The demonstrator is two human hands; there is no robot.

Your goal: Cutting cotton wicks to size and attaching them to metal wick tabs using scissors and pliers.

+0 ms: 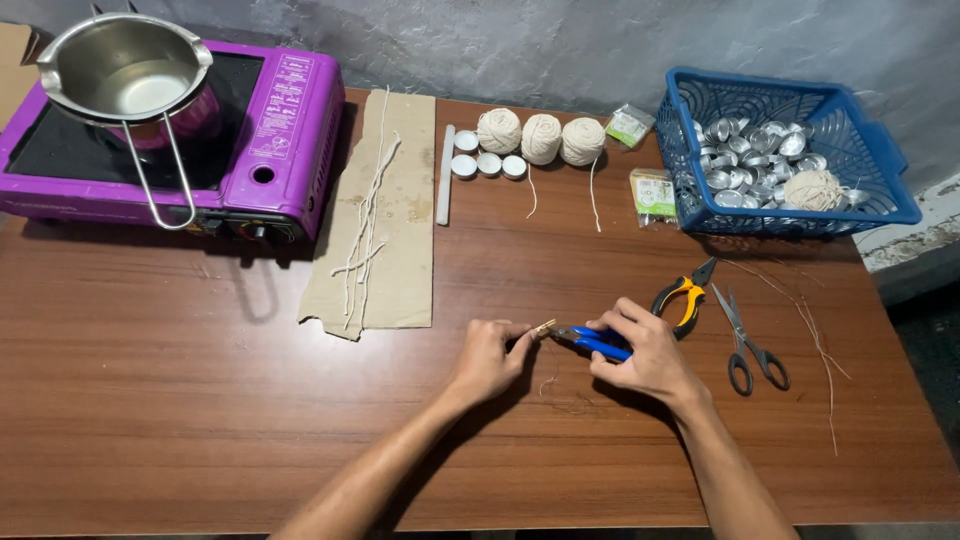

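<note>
Pinching a small wick piece [543,328], left hand [487,358] feeds it rightward into blue-handled pliers [592,343]; right hand [645,352] closed round handles, tool axis roughly level, nose pointing left

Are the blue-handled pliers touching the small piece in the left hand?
Touching: the head view shows the blue-handled pliers tip meeting the small piece pinched by the left hand.

Bare table [180,400] is left open left of the hands. Right of them, passage is blocked by pliers [682,296] and scissors [748,340]; beyond them, by cardboard [385,215].
</note>
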